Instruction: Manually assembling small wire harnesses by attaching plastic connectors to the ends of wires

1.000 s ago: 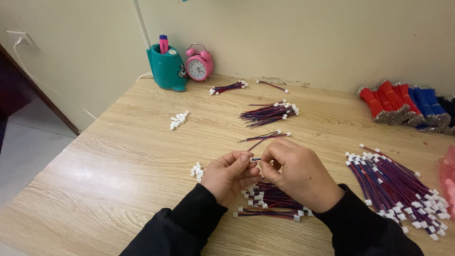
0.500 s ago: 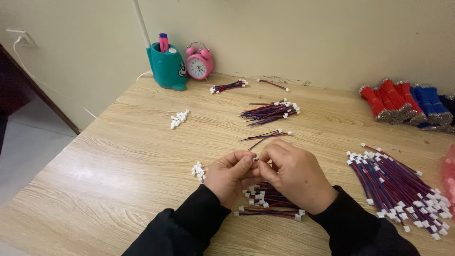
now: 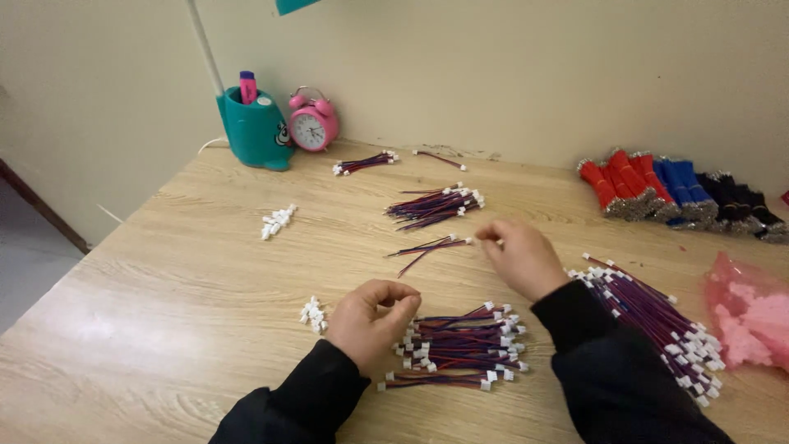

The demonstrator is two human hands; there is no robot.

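Observation:
My left hand [image 3: 371, 316] rests on the wooden table [image 3: 189, 271] with its fingers curled in; nothing shows between them. A small heap of white connectors [image 3: 312, 313] lies just to its left, and a pile of red-and-blue wires with white plugs [image 3: 460, 341] lies to its right. My right hand [image 3: 518, 256] is stretched forward. Its pinched fingertips sit at the white plug end of a thin wire in the small bunch of wires [image 3: 429, 246] lying flat on the table.
Another wire bundle [image 3: 436, 204] and a smaller one [image 3: 364, 163] lie farther back. A long wire pile [image 3: 649, 316] is at right, beside a pink bag [image 3: 752, 312]. Red, blue and black bundles [image 3: 674, 193], a pink alarm clock [image 3: 313, 127], a teal pen holder [image 3: 256, 130] and more connectors [image 3: 278, 221] stand around.
My hands were together over the near wire pile. They have parted: the right hand moved forward to the small bunch, and the left hand dropped back to the table.

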